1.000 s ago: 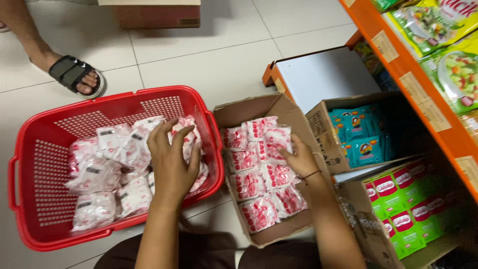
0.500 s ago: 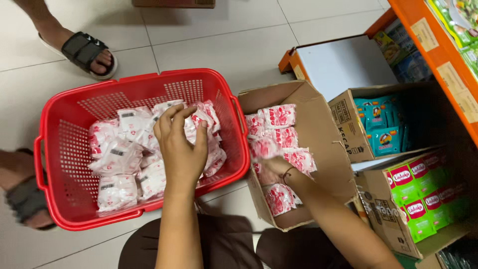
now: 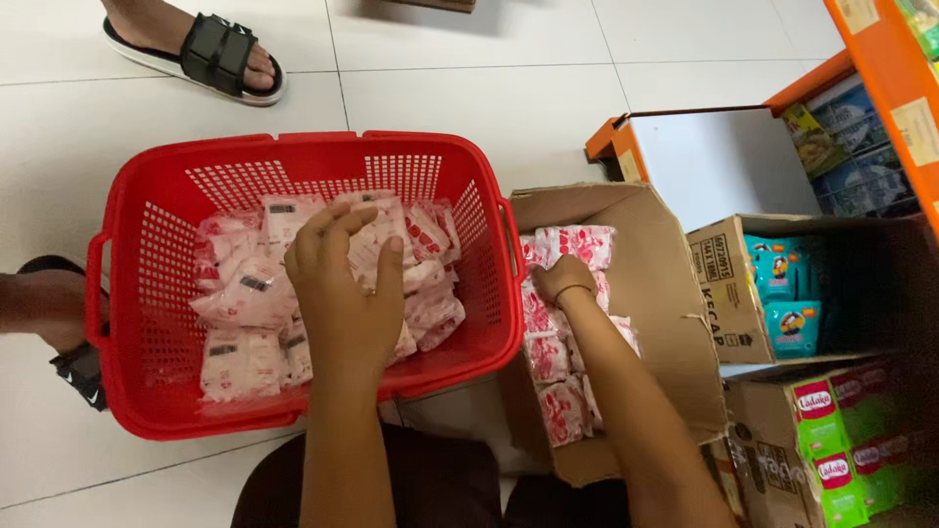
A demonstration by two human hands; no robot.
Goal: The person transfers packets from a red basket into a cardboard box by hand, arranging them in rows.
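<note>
The red-and-white sachets (image 3: 372,259) lie heaped in the red plastic basket (image 3: 147,391), spread from its ten o'clock corner to about four o'clock, and the left hand (image 3: 342,284) lies palm-down on top of them with its fingers loosely spread and slightly curled, pressing on the pile rather than gripping any one packet. A second ago that hand sat over the middle of the heap; it has since slid toward twelve o'clock, and the packets under it look flatter. At three o'clock of the basket, touching its rim, stands the open cardboard box (image 3: 675,323) with more of the same sachets (image 3: 548,362). The right hand (image 3: 562,279) has moved from the box's right side to its upper left corner, fingers curled down among the packets; whether it has hold of one I cannot tell. A sandalled foot (image 3: 210,54) stands at eleven o'clock, another (image 3: 59,323) at nine, and shelf cartons (image 3: 782,293) at three.
</note>
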